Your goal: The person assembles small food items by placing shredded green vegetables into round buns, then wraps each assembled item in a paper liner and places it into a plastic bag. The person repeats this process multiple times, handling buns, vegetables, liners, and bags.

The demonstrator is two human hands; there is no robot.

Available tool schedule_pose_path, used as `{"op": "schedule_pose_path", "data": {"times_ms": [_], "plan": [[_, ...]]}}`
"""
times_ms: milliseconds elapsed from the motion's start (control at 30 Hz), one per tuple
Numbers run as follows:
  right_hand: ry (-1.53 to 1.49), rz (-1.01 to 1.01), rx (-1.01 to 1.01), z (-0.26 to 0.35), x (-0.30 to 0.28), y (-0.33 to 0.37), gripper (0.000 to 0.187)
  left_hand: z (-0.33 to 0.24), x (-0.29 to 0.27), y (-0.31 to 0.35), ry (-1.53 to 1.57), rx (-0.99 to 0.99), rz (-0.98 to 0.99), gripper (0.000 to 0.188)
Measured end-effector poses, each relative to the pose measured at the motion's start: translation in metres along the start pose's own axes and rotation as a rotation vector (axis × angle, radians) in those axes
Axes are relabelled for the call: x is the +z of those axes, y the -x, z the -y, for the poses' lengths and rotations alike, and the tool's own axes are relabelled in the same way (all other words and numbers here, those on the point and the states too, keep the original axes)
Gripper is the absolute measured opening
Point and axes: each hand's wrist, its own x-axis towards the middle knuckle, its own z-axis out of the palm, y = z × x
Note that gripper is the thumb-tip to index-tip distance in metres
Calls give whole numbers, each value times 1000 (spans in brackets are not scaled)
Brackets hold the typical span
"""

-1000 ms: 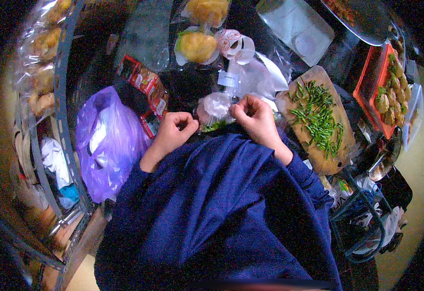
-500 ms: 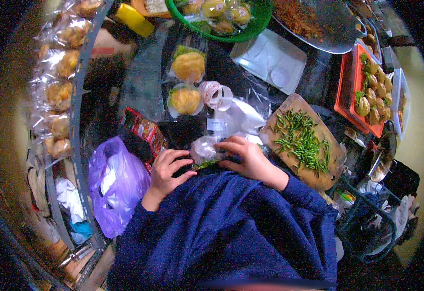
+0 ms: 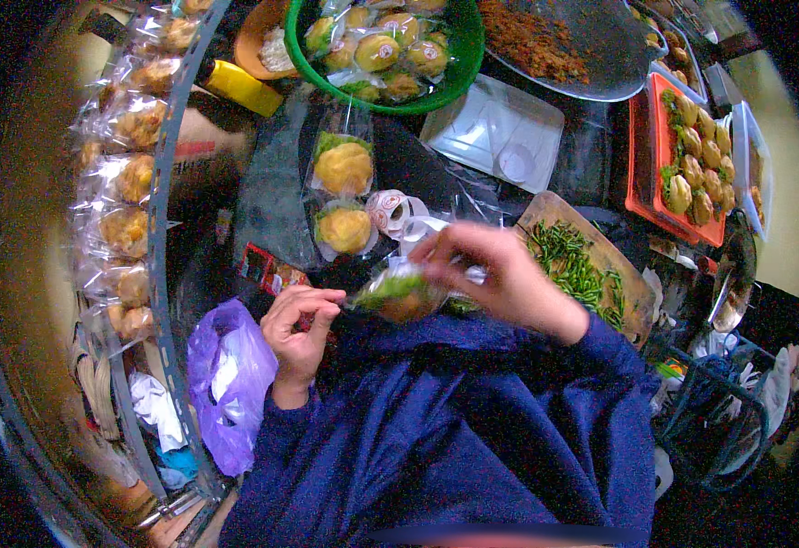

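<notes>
Rack: a row of clear-bagged pieces of food (image 3: 134, 178) stands along its outer side at my far left, with a white cloth (image 3: 154, 402) lower down.
Purple bag: the thin plastic bag (image 3: 258, 370) sits just left of my left wrist, something white showing inside.
Red packet: it (image 3: 269, 268) lies just beyond my left hand.
Left hand: my left hand (image 3: 294, 333) has thumb and fingertips pinched together on the left end of the bagged bun.
Wrapped buns: two (image 3: 344, 167) lie one behind the other on the dark surface, ahead of my hands.
Green basket: its round rim (image 3: 390, 104) encloses more bagged buns, beyond those two.
Sticker roll: it (image 3: 386, 212) rests close beside the nearer wrapped bun.
Bagged bun: this one (image 3: 395, 297), green leaf showing, is between my hands, close to my dark blue clothing.
Right hand: my right hand (image 3: 513, 279) is blurred, fingers curved over the bun's right side; I cannot tell whether they grip.
Chopping board: green chillies (image 3: 568, 260) are spread over the wood (image 3: 639, 290), beyond my right forearm.
Orange tray: rows of small filled pieces sit in it (image 3: 637, 173), at far right.
</notes>
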Motion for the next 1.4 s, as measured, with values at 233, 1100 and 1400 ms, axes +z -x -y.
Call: {"op": "schedule_pose_path", "data": {"times_ms": [233, 1100, 1400], "plan": [[-184, -507, -14, -41, -113, -100, 21, 9, 10, -6, 98, -23, 5, 23], [-30, -95, 223, -37, -33, -39, 30, 75, 27, -48, 77, -381, -58, 18], [275, -126, 112, -4, 15, 2, 13, 58, 22, -5, 486, -291, -34, 13]]}}
